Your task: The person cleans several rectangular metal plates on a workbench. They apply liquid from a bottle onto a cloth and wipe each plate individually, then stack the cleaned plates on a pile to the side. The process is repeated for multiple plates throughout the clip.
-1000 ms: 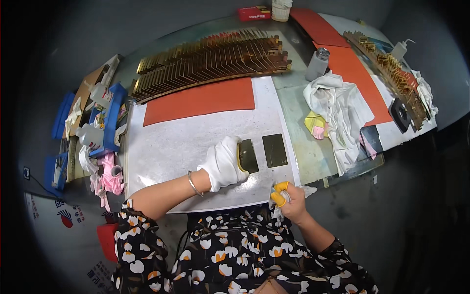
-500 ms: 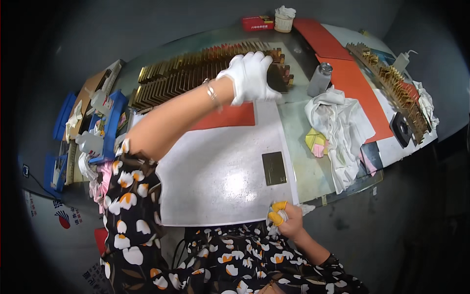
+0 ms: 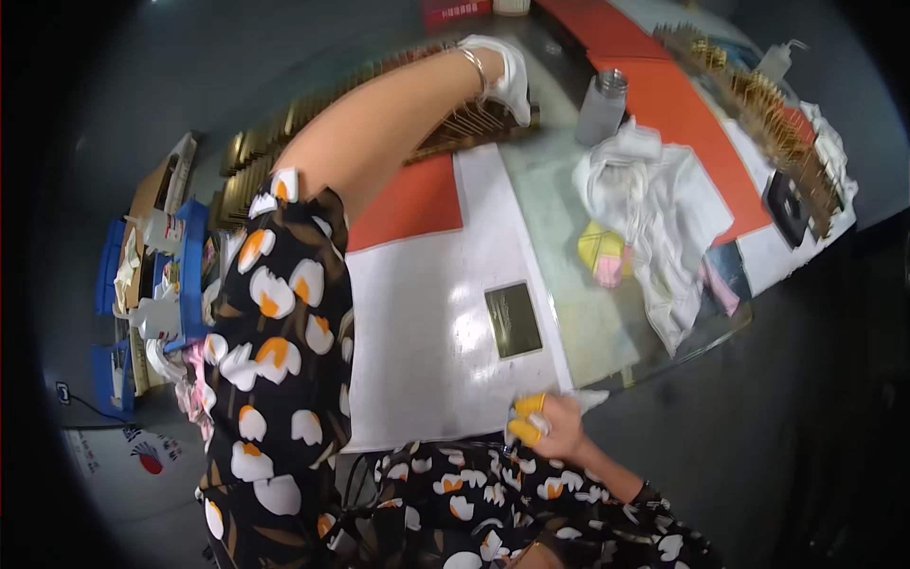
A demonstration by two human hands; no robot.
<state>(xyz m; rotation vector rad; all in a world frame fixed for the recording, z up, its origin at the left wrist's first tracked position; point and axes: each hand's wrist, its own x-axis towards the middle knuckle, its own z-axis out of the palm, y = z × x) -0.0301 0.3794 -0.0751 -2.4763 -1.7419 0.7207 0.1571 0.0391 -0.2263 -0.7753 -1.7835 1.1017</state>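
Observation:
My left hand [image 3: 507, 76], in a white glove, reaches across to the far side of the table. It is over the right part of a slatted brown rack [image 3: 498, 125]. Its fingers are turned away and blurred, so what they touch is hidden. Rows of upright gold-toned metal plates [image 3: 248, 150] stand to the left, partly behind my forearm. Close to my body, my right hand [image 3: 555, 427] has yellow finger covers and is closed on a crumpled white cloth [image 3: 593, 399]. One dark, flat metal plate [image 3: 513, 321] lies on the white sheet [image 3: 408, 351] ahead of that hand.
A grey bottle [image 3: 602, 106] stands at the right beside a heaped white cloth [image 3: 654, 204] and a yellow-and-pink cloth [image 3: 601, 254]. Orange sheets [image 3: 654, 95] run along the right. Another rack [image 3: 758, 114] holds gold-coloured pieces. Blue trays [image 3: 194, 256] with bottles are at the left.
My left hand has reached farther out and the slatted rack shows beneath it. The view has shifted. My right hand stays near my body with the white cloth.

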